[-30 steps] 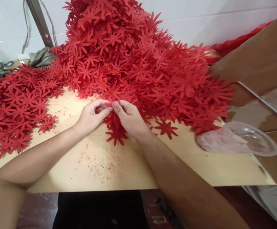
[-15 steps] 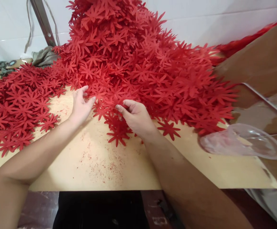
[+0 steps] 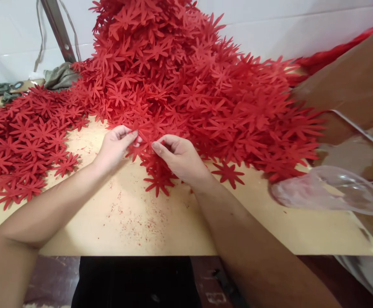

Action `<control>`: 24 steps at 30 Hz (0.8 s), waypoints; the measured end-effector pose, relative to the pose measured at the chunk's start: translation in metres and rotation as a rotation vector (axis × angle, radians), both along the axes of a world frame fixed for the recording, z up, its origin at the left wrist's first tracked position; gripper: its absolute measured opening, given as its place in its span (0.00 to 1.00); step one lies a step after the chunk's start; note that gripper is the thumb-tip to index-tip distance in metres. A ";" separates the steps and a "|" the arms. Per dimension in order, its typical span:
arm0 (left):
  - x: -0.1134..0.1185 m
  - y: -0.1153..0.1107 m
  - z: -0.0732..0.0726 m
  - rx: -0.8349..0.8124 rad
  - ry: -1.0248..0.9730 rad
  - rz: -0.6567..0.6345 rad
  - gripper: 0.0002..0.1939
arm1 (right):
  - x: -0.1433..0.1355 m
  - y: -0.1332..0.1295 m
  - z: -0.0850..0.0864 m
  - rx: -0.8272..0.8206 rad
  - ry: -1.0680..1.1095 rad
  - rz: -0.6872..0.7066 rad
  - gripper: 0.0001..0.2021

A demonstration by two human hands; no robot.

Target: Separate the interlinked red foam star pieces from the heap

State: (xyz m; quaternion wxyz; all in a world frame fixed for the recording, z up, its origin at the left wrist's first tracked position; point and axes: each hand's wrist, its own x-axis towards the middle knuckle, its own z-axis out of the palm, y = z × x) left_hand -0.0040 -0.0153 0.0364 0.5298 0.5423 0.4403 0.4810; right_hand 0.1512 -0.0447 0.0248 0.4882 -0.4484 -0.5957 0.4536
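Note:
A tall heap of red flower-shaped pieces (image 3: pixel 193 94) rises in front of both hands. My left hand (image 3: pixel 119 143) is closed in a pinch on the petals of a red flower piece (image 3: pixel 144 129) at the heap's front edge. Just to its right, my right hand (image 3: pixel 176 154) has thumb and forefinger pressed together near the same piece; what lies between those fingertips is too small to make out. A few pieces hang below the hands, the lowest a red flower (image 3: pixel 159 184) flat on the pale table (image 3: pixel 135 222).
More red pieces (image 3: pixel 22 141) cover the left side. One loose flower (image 3: pixel 228 174) lies right of my right hand. A clear plastic container (image 3: pixel 350 190) sits near a brown cardboard box (image 3: pixel 350 85). Red specks dot the table. Grey cloth (image 3: pixel 61 77) lies at back left.
My left hand has moved right toward my right hand, and its spread fingers have closed on a red flower piece. My right hand has shifted slightly left and remains pinched.

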 end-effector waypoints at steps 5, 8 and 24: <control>-0.010 0.013 0.002 -0.050 -0.036 0.151 0.08 | 0.003 0.000 0.001 -0.061 0.050 -0.064 0.22; -0.012 0.016 0.001 -0.033 -0.032 0.151 0.10 | 0.007 0.001 0.001 -0.027 0.041 -0.152 0.18; -0.012 0.008 -0.008 0.406 0.313 0.075 0.17 | 0.003 0.002 0.000 -0.020 0.098 -0.216 0.10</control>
